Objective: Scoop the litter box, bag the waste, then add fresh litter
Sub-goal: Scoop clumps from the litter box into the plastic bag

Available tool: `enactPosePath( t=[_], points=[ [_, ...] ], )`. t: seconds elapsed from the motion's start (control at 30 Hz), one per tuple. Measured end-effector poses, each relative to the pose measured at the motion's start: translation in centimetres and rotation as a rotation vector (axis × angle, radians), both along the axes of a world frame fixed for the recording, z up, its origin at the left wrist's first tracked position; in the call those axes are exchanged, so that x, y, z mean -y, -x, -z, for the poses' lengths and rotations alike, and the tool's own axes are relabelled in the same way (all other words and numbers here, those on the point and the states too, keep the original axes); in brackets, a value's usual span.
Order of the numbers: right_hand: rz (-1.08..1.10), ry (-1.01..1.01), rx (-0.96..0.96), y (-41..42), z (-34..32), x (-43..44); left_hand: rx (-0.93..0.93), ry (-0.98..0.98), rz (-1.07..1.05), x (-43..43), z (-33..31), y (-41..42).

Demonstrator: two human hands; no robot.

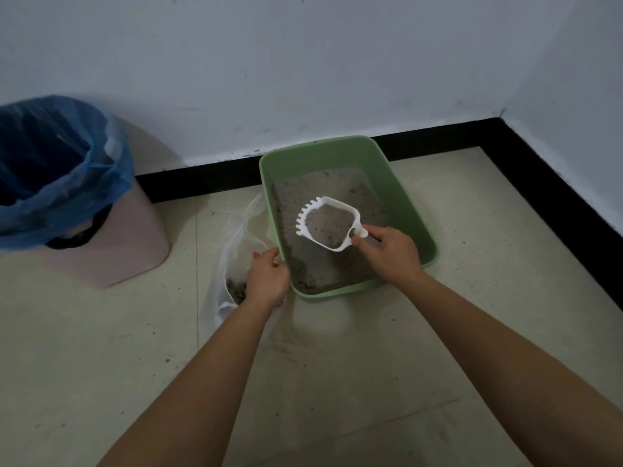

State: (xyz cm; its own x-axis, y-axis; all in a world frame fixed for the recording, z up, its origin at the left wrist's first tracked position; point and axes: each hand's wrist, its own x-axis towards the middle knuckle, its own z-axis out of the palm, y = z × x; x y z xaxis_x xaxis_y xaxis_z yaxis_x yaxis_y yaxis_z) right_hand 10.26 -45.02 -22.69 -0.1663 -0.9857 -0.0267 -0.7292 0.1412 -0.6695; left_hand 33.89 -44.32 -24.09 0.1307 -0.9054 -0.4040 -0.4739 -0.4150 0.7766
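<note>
Here, the white scoop [328,224] is held just above the litter [320,187] inside the green litter box [401,183], its toothed edge pointed toward the box's left wall and its bowl filled with grey litter and what may be a clump or two. Its short handle is gripped by the right hand [391,254], the fingers wrapped round it close to the bowl. A thin clear bag [232,237] lies on the floor touching the box's left side, with some dark waste [234,288] already seen in its bottom; its rim appears to be pinched by the left hand [266,278] at the box's near-left corner, though the fingertips are hidden. The scoop is judged to be stiff, light plastic, so the load will be felt mostly at the front; a grip near the bowl should be kept and the bowl carried level, since loose grains can be expected to pour over the teeth at any tilt. The bag is judged limp and slippery and likely to collapse, so its mouth is best held up and wide at the rim. A pink bin [111,244] with a blue liner stands well to the left of the box.
</note>
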Motion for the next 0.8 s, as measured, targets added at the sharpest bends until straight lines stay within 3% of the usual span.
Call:
enactPosePath(
  t=[0.13, 0.4, 0.8],
  points=[
    [0.095, 0.002, 0.08, 0.2, -0.3, -0.4, 0.042, 0.012, 0.073, -0.3, 0.1, 0.1],
    [0.111, 0.006, -0.089, 0.8, -0.9, -1.0, 0.019, -0.027, 0.054, -0.4, 0.7, 0.0],
    [0.127, -0.015, -0.147, 0.9, -2.0, -1.3, -0.02, -0.029, 0.023, -0.3, 1.4, 0.1]
  ],
)
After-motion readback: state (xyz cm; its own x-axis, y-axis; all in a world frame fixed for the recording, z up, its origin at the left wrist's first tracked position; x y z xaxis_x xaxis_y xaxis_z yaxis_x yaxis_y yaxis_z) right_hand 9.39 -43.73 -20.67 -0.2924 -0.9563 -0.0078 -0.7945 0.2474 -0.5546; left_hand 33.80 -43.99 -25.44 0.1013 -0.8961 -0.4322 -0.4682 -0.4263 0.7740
